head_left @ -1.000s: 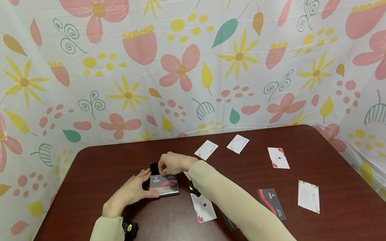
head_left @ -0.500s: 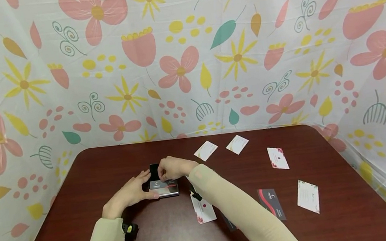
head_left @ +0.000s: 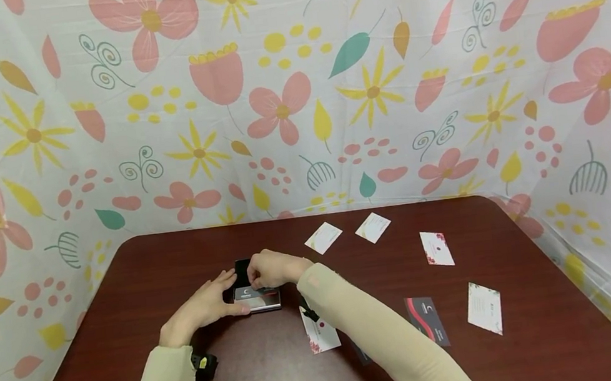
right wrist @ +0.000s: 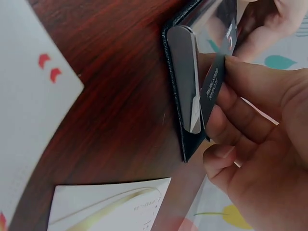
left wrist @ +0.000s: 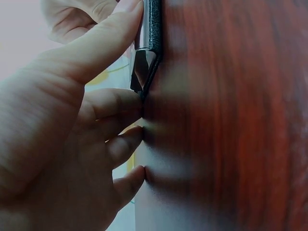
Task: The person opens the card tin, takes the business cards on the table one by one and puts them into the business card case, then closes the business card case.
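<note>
A card case (head_left: 269,304) with a shiny metal body and a black lid (head_left: 242,273) lies opened on the table. A dark grey business card (head_left: 245,293) with a red stripe sits partly inside the metal body. My left hand (head_left: 205,302) rests at the case's left side, thumb on the metal near its front corner, other fingers extended with tips at the lid and tabletop. My right hand (head_left: 273,267) pinches the card's far edge between thumb and fingers. The right wrist view shows the card (right wrist: 214,83) slanting against the metal body (right wrist: 184,72).
White business cards (head_left: 323,237) lie spread over the right half of the brown table (head_left: 248,379). A white card with red print (head_left: 322,333) and a dark card (head_left: 361,352) are partly covered by the right forearm. Another dark card (head_left: 427,321) lies farther right.
The right hand has moved slightly toward me, and the grey card has slid deeper into the case, so less of it shows. The left hand stays in place.
</note>
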`<state>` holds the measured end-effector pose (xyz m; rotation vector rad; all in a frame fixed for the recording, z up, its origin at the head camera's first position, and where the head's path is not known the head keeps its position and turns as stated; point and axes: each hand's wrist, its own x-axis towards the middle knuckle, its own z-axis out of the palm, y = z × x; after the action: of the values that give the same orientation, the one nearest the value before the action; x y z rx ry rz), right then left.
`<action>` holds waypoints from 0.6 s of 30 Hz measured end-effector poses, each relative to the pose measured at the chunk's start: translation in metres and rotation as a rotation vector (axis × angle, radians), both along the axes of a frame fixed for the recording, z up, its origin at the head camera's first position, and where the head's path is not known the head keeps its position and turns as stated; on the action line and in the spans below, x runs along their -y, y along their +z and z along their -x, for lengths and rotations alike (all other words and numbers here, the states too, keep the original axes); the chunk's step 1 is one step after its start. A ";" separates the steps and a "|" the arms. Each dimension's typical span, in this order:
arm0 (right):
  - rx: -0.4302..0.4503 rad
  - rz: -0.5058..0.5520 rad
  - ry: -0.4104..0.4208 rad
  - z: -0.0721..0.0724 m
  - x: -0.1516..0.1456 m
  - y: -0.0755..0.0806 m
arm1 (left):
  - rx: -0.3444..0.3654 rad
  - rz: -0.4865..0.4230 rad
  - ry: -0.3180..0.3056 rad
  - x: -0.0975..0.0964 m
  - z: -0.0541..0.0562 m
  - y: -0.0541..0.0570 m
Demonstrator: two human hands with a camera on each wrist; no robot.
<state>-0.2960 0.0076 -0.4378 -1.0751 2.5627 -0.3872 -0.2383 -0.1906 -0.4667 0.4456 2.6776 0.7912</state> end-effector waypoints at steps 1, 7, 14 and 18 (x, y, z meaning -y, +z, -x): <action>-0.003 -0.002 -0.002 0.000 0.000 0.000 | 0.004 0.001 0.002 0.000 0.000 0.000; -0.024 -0.001 0.011 -0.004 -0.001 0.000 | 0.019 0.011 0.012 -0.001 -0.001 0.000; -0.041 0.007 0.015 -0.006 -0.004 0.003 | 0.008 0.008 0.010 -0.001 -0.002 -0.002; -0.067 0.017 0.026 -0.007 -0.008 0.006 | 0.003 0.010 0.007 0.000 -0.002 -0.003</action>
<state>-0.2886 0.0153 -0.4315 -1.1441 2.6051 -0.3727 -0.2359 -0.1904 -0.4696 0.4330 2.6804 0.7798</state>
